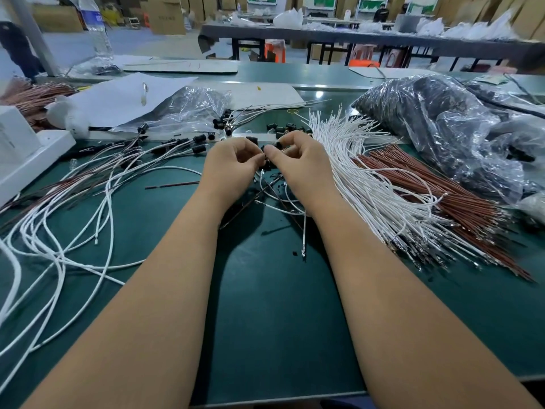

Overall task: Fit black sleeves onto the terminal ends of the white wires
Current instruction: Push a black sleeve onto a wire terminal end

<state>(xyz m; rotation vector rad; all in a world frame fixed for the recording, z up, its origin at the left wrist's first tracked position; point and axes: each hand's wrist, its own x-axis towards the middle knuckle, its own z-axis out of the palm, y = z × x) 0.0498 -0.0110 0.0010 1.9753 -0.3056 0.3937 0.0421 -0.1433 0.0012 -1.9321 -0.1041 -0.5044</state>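
Step in hand, sleeve fitting: my left hand (233,160) and right hand (298,160) fingers pinch a small black plastic sleeve (269,149) over thin white wires (277,199) above the green table (265,290); next, seat terminal squarely.

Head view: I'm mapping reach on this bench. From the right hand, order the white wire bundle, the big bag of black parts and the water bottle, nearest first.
From the right hand:
1. White wire bundle, just to its right on the mat.
2. Big bag of black parts, farther right and back.
3. Water bottle, far back left, across the bench.
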